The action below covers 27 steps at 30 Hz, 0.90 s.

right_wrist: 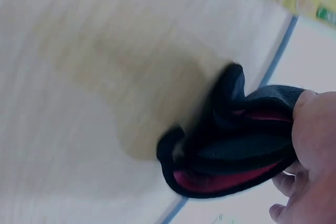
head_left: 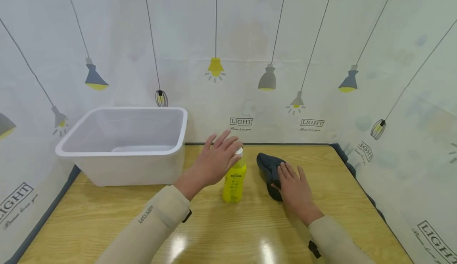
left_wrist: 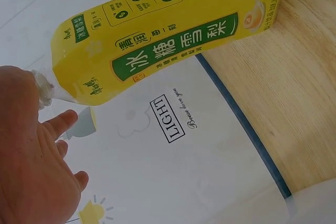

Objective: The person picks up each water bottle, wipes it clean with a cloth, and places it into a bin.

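A yellow drink bottle [head_left: 233, 182] with a white cap [head_left: 239, 151] stands upright on the wooden table [head_left: 232, 232]. My left hand [head_left: 214, 162] reaches over it with straight fingers, the palm at the cap. In the left wrist view the bottle's label [left_wrist: 168, 40] fills the top, and the palm [left_wrist: 26, 166] lies beside the cap [left_wrist: 42, 87]. Right of the bottle, my right hand [head_left: 294, 188] rests flat on a dark bunched cloth [head_left: 267, 164]. The right wrist view shows the cloth [right_wrist: 236, 156] with its red lining against that hand [right_wrist: 315, 145].
An empty white plastic tub [head_left: 121, 151] stands at the table's back left, next to the left hand. A curtain printed with lamps closes off the back and both sides. A dark strip runs along the table's edges.
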Each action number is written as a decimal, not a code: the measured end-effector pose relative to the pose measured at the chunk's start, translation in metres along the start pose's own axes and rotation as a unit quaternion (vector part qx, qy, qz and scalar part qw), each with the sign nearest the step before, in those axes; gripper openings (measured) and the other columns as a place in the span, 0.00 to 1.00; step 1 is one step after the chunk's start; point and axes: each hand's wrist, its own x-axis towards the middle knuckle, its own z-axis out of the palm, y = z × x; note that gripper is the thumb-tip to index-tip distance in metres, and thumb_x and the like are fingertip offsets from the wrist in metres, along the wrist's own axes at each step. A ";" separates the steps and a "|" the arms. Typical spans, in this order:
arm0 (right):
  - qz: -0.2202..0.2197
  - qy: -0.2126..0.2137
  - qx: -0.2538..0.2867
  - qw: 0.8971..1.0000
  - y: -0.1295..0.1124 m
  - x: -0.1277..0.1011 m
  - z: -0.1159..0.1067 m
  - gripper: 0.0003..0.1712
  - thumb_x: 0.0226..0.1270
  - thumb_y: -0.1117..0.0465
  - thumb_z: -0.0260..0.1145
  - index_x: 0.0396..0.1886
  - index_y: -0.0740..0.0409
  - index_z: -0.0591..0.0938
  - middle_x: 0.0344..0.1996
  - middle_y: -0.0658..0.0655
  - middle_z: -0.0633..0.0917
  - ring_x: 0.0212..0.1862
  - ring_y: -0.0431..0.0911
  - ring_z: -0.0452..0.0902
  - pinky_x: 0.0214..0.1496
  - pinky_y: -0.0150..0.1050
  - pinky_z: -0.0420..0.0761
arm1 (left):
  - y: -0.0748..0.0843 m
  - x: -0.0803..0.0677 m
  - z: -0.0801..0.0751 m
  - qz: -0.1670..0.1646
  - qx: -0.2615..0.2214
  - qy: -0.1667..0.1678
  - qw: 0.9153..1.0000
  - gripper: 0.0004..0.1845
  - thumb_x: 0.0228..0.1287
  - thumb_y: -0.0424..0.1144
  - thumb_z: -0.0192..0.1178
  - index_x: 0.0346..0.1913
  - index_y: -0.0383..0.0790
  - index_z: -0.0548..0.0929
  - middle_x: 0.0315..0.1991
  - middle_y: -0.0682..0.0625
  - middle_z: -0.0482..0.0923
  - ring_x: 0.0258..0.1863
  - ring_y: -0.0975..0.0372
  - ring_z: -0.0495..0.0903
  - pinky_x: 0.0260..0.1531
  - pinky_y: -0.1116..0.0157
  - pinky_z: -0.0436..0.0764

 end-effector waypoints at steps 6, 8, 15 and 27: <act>0.005 0.032 0.000 0.999 0.017 0.001 -0.002 0.37 0.68 0.43 0.62 0.68 0.61 0.72 0.69 0.61 0.72 0.71 0.53 0.66 0.73 0.57 0.60 | 0.000 0.001 0.000 0.000 0.001 -0.001 1.000 0.25 0.79 0.57 0.31 0.72 0.55 0.60 0.77 0.54 0.53 0.80 0.57 0.38 0.76 0.47 0.44; -0.004 0.020 0.007 1.000 0.013 0.000 0.000 0.37 0.68 0.44 0.62 0.69 0.61 0.70 0.70 0.61 0.70 0.72 0.54 0.64 0.74 0.57 0.59 | -0.001 0.001 0.000 0.000 0.000 0.001 1.000 0.25 0.79 0.57 0.32 0.72 0.55 0.60 0.77 0.54 0.54 0.80 0.57 0.38 0.75 0.46 0.44; -0.038 -0.026 0.071 0.996 -0.019 -0.002 0.010 0.38 0.70 0.44 0.60 0.71 0.62 0.67 0.72 0.61 0.66 0.74 0.54 0.61 0.75 0.56 0.57 | 0.000 0.001 -0.001 -0.003 0.005 0.003 1.000 0.26 0.79 0.57 0.32 0.73 0.56 0.61 0.77 0.54 0.54 0.80 0.58 0.37 0.75 0.46 0.45; -0.055 -0.141 0.141 0.978 -0.045 0.001 0.026 0.52 0.66 0.25 0.45 0.79 0.52 0.51 0.79 0.56 0.49 0.80 0.54 0.41 0.78 0.60 0.39 | -0.001 0.001 -0.006 -0.010 0.008 0.003 1.000 0.26 0.78 0.57 0.37 0.72 0.55 0.64 0.77 0.53 0.54 0.80 0.56 0.38 0.76 0.47 0.45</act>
